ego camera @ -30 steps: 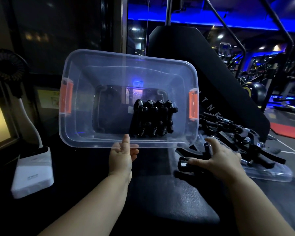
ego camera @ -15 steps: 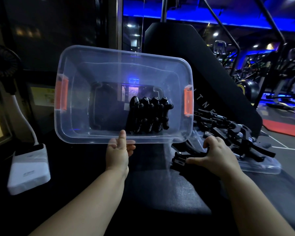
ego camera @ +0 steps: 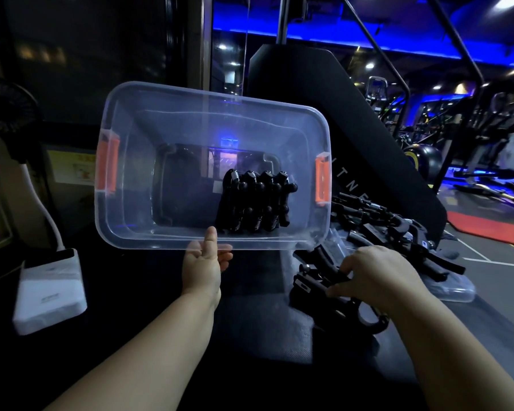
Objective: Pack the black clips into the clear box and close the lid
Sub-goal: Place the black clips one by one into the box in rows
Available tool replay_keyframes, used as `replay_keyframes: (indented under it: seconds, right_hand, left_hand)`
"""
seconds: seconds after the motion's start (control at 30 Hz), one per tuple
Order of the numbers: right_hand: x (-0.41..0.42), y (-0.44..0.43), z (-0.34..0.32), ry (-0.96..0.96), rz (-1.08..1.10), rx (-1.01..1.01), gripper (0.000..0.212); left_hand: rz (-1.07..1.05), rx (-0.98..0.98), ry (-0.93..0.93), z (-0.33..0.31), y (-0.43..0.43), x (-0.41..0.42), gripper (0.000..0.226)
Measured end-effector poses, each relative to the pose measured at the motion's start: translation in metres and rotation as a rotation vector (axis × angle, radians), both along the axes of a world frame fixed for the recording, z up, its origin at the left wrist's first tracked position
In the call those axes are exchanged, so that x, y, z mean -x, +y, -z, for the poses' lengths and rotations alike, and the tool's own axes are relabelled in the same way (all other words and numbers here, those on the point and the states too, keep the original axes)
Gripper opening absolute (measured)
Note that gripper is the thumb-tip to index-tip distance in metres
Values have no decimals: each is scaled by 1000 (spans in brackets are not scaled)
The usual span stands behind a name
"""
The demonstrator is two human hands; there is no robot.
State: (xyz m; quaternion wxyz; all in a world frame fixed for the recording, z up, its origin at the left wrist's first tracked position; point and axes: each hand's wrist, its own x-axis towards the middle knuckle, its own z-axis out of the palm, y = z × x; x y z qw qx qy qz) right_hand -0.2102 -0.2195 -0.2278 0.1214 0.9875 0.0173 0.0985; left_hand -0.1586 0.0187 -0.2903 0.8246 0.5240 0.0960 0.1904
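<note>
The clear box (ego camera: 137,120) with orange side latches is tilted up so its opening faces me. My left hand (ego camera: 204,268) grips the box's near rim, thumb inside. A row of several black clips (ego camera: 257,201) stands packed at the box's lower right. My right hand (ego camera: 374,272) is closed on a black clip (ego camera: 318,284) low on the dark padded surface, right of the box. More black clips (ego camera: 398,229) lie heaped on the clear lid (ego camera: 454,289), which lies flat behind my right hand.
A white power bank (ego camera: 49,287) with a white cable lies at the left. A small black fan (ego camera: 3,108) stands behind it. A slanted black gym machine panel (ego camera: 353,137) rises behind the box. The dark padded surface (ego camera: 264,336) spreads in front.
My right hand has closed on a clip at the near edge of the pile and drawn it slightly toward me. The box stays held up by my left hand.
</note>
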Motion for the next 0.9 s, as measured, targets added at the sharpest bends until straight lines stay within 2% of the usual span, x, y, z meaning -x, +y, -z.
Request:
replay_keyframes:
  seconds: [0.2, 0.33, 0.4, 0.47, 0.5, 0.57, 0.67, 0.77, 0.83, 0.9]
  right_hand:
    - [6, 13, -15, 170, -38, -4, 29]
    - [7, 16, -22, 212, -108, -18, 27]
    - [9, 17, -31, 211, -185, -134, 24]
    - [5, 16, -37, 157, -265, -369, 20]
    - [2, 18, -39, 137, -307, -542, 22]
    - [-8, 25, -41, 97, -382, -852, 45]
    - [-26, 42, -41, 9, -415, -1076, 77]
    - [-45, 65, -42, -79, -375, -1206, 100]
    - [-59, 82, -41, -158, -359, -1244, 103]
    - [-75, 100, -39, -225, -326, -1198, 103]
  left_hand:
    - [10, 4, 8, 3, 2, -1, 24]
    - [19, 0, 10, 3, 2, -3, 25]
    - [25, 7, 8, 3, 3, -3, 25]
    - [34, 17, 3, 2, 3, -3, 25]
    - [36, 20, 0, 2, 3, -3, 25]
    - [39, 22, -2, 3, 3, -4, 25]
    - [51, 25, -6, 4, 4, -6, 29]
    - [61, 53, -18, 5, 4, -9, 30]
    - [50, 42, -19, 7, 4, -11, 32]
    - [35, 56, -19, 9, 5, -12, 37]
